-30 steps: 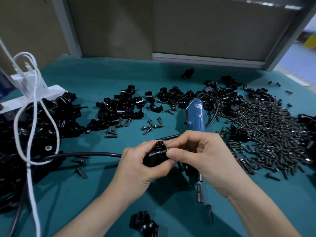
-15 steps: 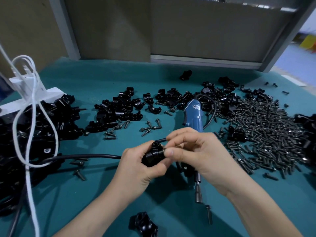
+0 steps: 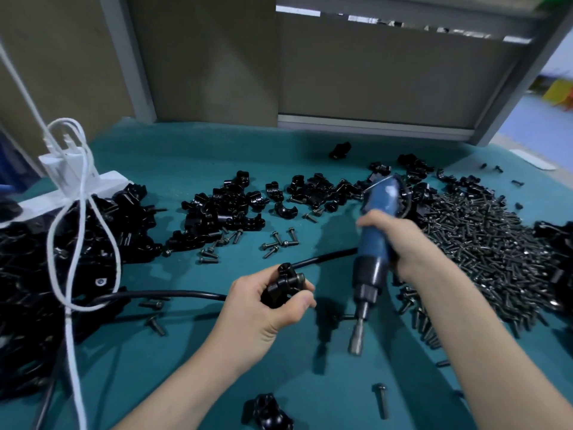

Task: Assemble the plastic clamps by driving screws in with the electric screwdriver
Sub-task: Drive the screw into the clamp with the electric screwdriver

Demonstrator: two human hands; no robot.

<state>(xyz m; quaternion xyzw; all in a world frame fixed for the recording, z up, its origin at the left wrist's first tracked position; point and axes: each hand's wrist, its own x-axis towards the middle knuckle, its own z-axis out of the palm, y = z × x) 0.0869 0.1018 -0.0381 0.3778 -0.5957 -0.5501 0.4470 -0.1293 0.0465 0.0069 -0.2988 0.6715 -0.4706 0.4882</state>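
Observation:
My left hand (image 3: 263,311) grips a black plastic clamp (image 3: 283,285) with a screw head sticking out of its right side. My right hand (image 3: 400,243) grips the blue electric screwdriver (image 3: 376,231), lifted off the table and tilted, its metal bit (image 3: 356,336) pointing down just right of the clamp. The bit and the clamp are apart. A big heap of dark screws (image 3: 483,252) lies at the right. Loose black clamp halves (image 3: 229,209) are piled across the middle of the green table (image 3: 186,367).
A large heap of black clamps (image 3: 37,274) fills the left side under a white power strip (image 3: 77,187) and white cable (image 3: 74,305). The screwdriver's black cord (image 3: 161,294) runs across the table. One clamp (image 3: 269,411) and a single screw (image 3: 382,398) lie near the front edge.
My right hand has left the clamp and picked up the screwdriver from the table. My left hand keeps holding the clamp, now with a screw in it.

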